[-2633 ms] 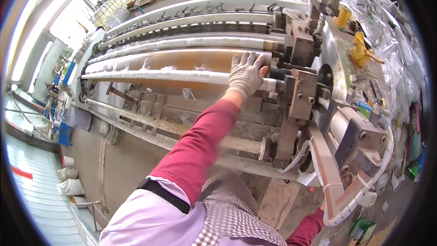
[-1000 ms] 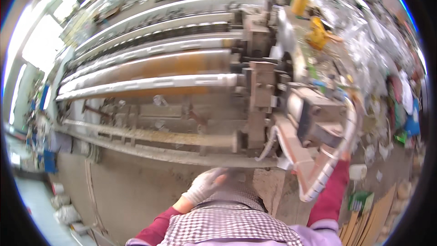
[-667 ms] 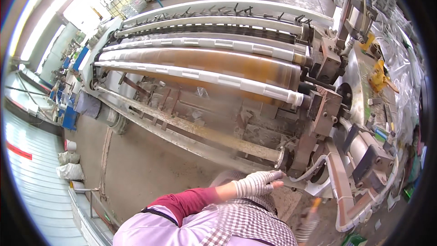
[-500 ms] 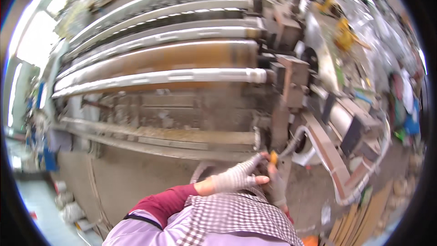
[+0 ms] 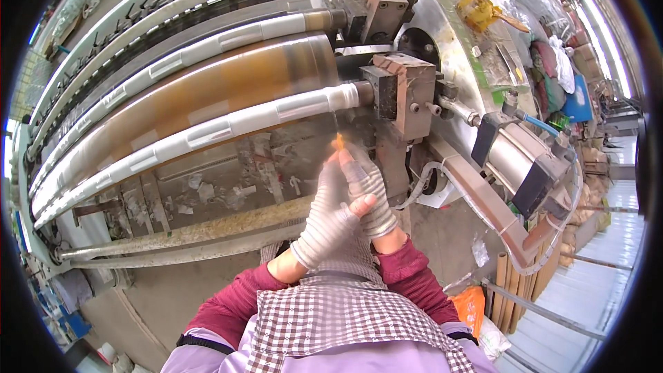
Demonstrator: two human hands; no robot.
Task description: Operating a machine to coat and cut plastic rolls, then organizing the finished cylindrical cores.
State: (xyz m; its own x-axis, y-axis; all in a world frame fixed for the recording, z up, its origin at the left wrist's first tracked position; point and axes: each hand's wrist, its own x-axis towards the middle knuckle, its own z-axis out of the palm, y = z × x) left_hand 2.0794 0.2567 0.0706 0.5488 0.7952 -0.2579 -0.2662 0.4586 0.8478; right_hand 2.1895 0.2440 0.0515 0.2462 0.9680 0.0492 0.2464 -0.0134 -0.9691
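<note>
My left hand [image 5: 323,211] and my right hand [image 5: 371,186], both in pale striped fingerless gloves, meet in front of the lower roller. Between their fingertips is a small yellow-orange object [image 5: 338,141], too small and blurred to name. My right fingers pinch it; the left fingers press against it from the other side, smeared by motion. My left thumb sticks out across the right glove. Just above my fingertips lies the end of a white-wrapped roller [image 5: 276,108]. A wide brown-covered roller [image 5: 235,79] sits behind it.
A metal bearing block [image 5: 414,90] holds the rollers' right end. Beside it are a pneumatic cylinder [image 5: 521,159] and a brown steel arm [image 5: 476,200]. A dusty bar [image 5: 207,224] runs low across the machine. A yellow packet [image 5: 476,7] lies at the far right.
My view has swung to the right and nearer the machine. Both hands have risen from beside the low bar to just below the white-wrapped roller's end, the yellow-orange object still between them.
</note>
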